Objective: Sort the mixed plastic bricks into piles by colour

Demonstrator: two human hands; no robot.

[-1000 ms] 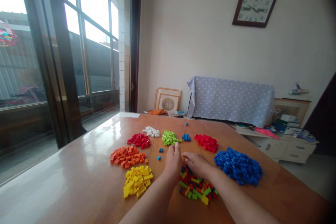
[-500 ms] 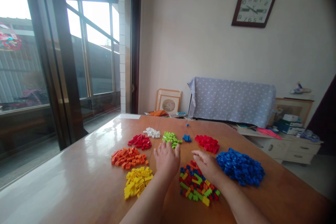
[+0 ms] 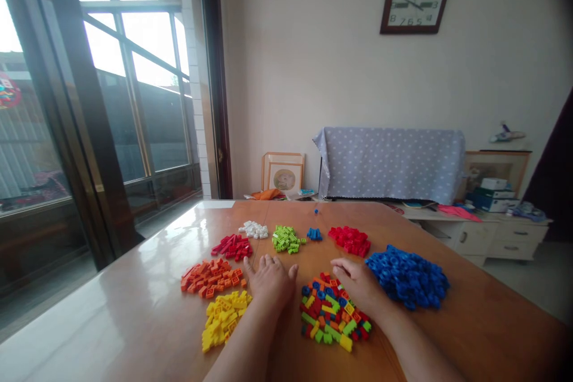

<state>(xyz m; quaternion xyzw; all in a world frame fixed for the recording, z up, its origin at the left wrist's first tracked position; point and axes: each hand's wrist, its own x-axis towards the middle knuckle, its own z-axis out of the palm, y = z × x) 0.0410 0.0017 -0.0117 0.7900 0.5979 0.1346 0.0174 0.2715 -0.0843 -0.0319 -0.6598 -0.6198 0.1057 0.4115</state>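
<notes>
My left hand (image 3: pixel 271 282) is palm down over the middle of the table, fingers spread, with nothing visible in it. It lies between the yellow brick pile (image 3: pixel 224 317) and a mixed-colour pile of toy bricks (image 3: pixel 326 316). Just beyond its fingertips is a heap of lime green bricks (image 3: pixel 286 240). My right hand (image 3: pixel 360 282) hovers at the far right edge of the mixed pile, its fingers stretched to the left and nothing seen in them. Close beside it on the right rises a large heap of blue pieces (image 3: pixel 407 276). My palms are hidden.
Sorted piles ring the wooden table (image 3: pixel 134 310): orange bricks (image 3: pixel 211 278), dark red bricks (image 3: pixel 233 247), white bricks (image 3: pixel 253 229), a few blue bricks (image 3: pixel 314 234) and bright red pieces (image 3: pixel 350 240). One small blue piece (image 3: pixel 316 212) sits near the far edge.
My left hand has drawn back from the green heap, a little left and nearer, fingers spreading wider. The right hand stays near the mixed pile. The camera view has shifted slightly.
</notes>
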